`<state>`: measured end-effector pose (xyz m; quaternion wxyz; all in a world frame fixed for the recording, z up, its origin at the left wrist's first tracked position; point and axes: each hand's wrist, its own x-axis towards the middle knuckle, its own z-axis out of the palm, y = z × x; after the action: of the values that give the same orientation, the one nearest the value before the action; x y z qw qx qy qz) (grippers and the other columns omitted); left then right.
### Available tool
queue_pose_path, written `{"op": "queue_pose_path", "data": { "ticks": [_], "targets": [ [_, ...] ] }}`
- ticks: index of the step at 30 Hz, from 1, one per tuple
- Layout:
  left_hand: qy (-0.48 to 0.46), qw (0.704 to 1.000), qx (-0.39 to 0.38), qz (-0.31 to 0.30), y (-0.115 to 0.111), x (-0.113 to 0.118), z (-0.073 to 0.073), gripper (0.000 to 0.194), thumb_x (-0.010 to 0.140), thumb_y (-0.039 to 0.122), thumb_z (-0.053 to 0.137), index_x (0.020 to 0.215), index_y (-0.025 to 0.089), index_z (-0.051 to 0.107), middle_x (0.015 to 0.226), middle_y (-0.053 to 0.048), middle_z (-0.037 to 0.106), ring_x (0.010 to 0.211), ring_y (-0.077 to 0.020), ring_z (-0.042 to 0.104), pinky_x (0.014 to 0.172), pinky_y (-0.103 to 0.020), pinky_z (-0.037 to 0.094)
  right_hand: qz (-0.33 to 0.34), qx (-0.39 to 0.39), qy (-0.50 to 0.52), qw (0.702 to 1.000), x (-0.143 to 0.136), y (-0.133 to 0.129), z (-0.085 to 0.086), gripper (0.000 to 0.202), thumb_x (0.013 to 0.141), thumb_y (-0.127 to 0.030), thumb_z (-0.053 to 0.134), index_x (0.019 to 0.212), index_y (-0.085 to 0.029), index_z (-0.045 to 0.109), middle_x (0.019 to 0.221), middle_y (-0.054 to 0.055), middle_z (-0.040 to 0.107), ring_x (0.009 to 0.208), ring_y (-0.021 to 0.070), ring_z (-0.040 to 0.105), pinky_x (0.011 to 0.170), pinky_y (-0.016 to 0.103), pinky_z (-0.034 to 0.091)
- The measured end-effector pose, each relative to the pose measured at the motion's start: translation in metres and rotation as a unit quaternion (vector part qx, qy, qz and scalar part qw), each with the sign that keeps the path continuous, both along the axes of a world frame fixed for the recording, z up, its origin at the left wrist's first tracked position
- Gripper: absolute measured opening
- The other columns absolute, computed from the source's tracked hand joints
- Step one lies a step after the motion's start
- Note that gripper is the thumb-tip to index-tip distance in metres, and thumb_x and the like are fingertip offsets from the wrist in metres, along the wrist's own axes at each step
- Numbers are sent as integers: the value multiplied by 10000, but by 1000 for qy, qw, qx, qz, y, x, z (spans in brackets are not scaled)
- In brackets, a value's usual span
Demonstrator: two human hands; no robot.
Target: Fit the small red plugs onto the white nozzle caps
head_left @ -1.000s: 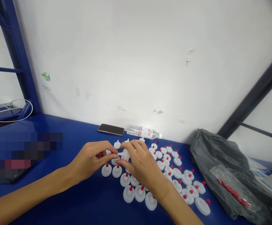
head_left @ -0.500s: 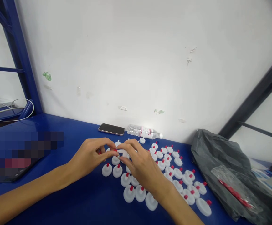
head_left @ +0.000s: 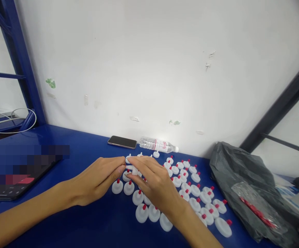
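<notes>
Held disc [head_left: 134, 171]: caught just above the tabletop [head_left: 87, 224] between left grip [head_left: 101, 177] and right grip [head_left: 153, 176], with nozzle [head_left: 129, 167] pointed left and without red on the part in view; judged unfinished.
Right grip: curled around the held disc, with thumb below and fingers above, narrowed to its width.
Left grip: brought close at thumb and fingertips, right at the nozzle's tip; impossible to say how tightly, or whether around a cap, from this angle.
Capped discs [head_left: 141, 213]: spread below the right grip and far out to its right, red at the tips; clearly the larger share in sight, judged done.
Bare discs [head_left: 156, 154]: standing just beyond the right grip, few in number and partly covered by its fingers; judged left to do.
Packet [head_left: 268, 207]: lying on the bag [head_left: 232, 172], well right of the right grip, filled with red pieces, apparently spare caps.
Phone [head_left: 122, 142], bottle [head_left: 149, 143]: laid end to end beyond both grips.
Progress: seemingly well past halfway.
</notes>
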<state>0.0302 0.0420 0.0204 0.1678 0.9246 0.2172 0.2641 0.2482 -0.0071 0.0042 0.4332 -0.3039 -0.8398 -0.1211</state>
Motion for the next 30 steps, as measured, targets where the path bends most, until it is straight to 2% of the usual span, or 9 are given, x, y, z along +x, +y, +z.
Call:
{"op": "queue_pose_path", "data": {
  "ticks": [4, 9, 11, 18, 23, 27, 30],
  "targets": [
    [11, 999, -38, -27, -1, -2, -2, 292, 1078, 281, 269, 861, 238, 460, 744, 33, 576, 639, -139, 505, 638, -266, 393, -15, 50, -37, 998, 0, -1, 0, 400, 1034, -200, 586, 1427, -152, 527, 1202, 105, 746, 1127, 213, 700, 1041, 390, 570],
    [-16, 997, -73, -4, -2, -3, -11, 387, 1084, 357, 231, 847, 223, 508, 726, 27, 569, 616, -131, 483, 662, -272, 415, -38, 81, -72, 993, -3, -5, 2, 414, 1026, -169, 585, 1433, -115, 526, 1223, 118, 743, 1146, 217, 697, 1066, 379, 560],
    [-27, 994, -108, -14, -3, -2, -13, 405, 1084, 386, 222, 860, 222, 517, 719, 24, 565, 609, -130, 480, 642, -269, 422, -37, 85, -69, 993, -3, -5, 1, 411, 1030, -163, 573, 1435, -115, 524, 1232, 118, 741, 1157, 216, 694, 1077, 381, 555],
    [-21, 980, -190, -48, -7, 1, -7, 416, 1085, 442, 203, 885, 226, 498, 751, 22, 553, 638, -136, 483, 645, -269, 460, -31, 99, -71, 992, -4, -8, 2, 392, 1026, -125, 555, 1416, -99, 538, 1207, 122, 747, 1155, 214, 693, 1071, 378, 561],
    [-57, 982, -175, -51, -9, 4, -9, 412, 1085, 433, 207, 867, 229, 490, 688, 41, 526, 591, -129, 478, 615, -265, 451, -37, 102, -70, 992, -7, -9, 2, 384, 1018, -124, 562, 1401, -101, 550, 1183, 113, 752, 1125, 209, 694, 1064, 370, 556],
    [-89, 986, -143, -2, -6, 5, -12, 426, 1079, 445, 255, 796, 222, 482, 646, 50, 502, 574, -120, 462, 585, -259, 418, -66, 69, -57, 994, -6, -6, 6, 278, 1030, -123, 523, 1283, -151, 633, 1214, 102, 743, 1128, 208, 693, 1059, 384, 542],
    [-120, 979, -152, 57, -1, 4, -8, 443, 1070, 467, 284, 789, 214, 515, 651, 46, 512, 565, -117, 475, 570, -254, 415, -83, 33, -6, 996, 6, 1, 11, 181, 1021, -176, 583, 1182, -189, 664, 1221, 87, 742, 1147, 207, 687, 1044, 381, 532]
  ]
}}
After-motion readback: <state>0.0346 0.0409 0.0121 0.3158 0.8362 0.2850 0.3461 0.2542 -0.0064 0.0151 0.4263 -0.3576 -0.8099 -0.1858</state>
